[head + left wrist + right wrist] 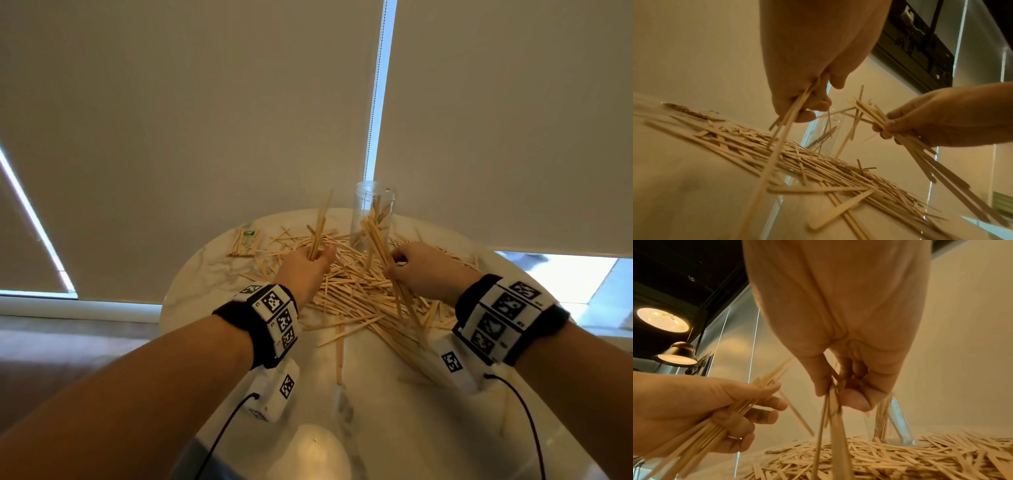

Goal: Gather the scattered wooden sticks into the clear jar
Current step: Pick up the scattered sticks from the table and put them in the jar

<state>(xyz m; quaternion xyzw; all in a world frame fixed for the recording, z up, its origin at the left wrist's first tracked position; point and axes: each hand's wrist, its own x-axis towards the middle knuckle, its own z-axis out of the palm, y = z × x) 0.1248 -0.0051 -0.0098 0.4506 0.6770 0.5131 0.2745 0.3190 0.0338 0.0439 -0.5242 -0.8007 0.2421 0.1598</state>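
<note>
A heap of thin wooden sticks lies across the middle of a round marble table. Behind the heap stands the clear jar, upright, with a few sticks inside. My left hand grips a small bundle of sticks that points upward, just left of the jar. My right hand grips a thicker, slanted bundle whose upper ends lean against the jar's front. The left wrist view shows the left hand's fingers curled round its sticks. In the right wrist view the right hand's fingers clasp their bundle above the heap.
A small packet of sticks lies at the table's back left. Pale roller blinds hang close behind the table. Black cables run from both wrist cameras over the near table edge. A single stick lies apart toward me.
</note>
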